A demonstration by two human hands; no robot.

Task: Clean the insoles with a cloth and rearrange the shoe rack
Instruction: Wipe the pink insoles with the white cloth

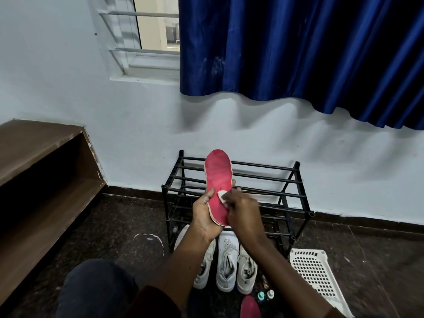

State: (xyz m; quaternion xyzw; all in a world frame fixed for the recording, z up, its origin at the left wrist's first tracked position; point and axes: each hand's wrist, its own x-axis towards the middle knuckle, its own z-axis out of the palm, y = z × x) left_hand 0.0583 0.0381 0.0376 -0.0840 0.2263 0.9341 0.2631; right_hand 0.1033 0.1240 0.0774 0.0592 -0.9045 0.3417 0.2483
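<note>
By a pale wall, a black tubular shoe rack [286, 196] stands on the dark speckled floor [114, 226] behind three white lace-up sneakers [227, 265], and the red insole [218, 175] is held upright in front of it. The left hand [204, 216] grips its heel half, thumb curled over the edge, while the right hand [243, 214] pinches a small white cloth [221, 195] against its matte face. The insole looks thin, light and bendy, so it is best backed by the palm while wiping.

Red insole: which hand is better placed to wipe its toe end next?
Right. The right hand pinches the cloth against the insole; the left hand grips the insole from beneath, steadying it.
</note>
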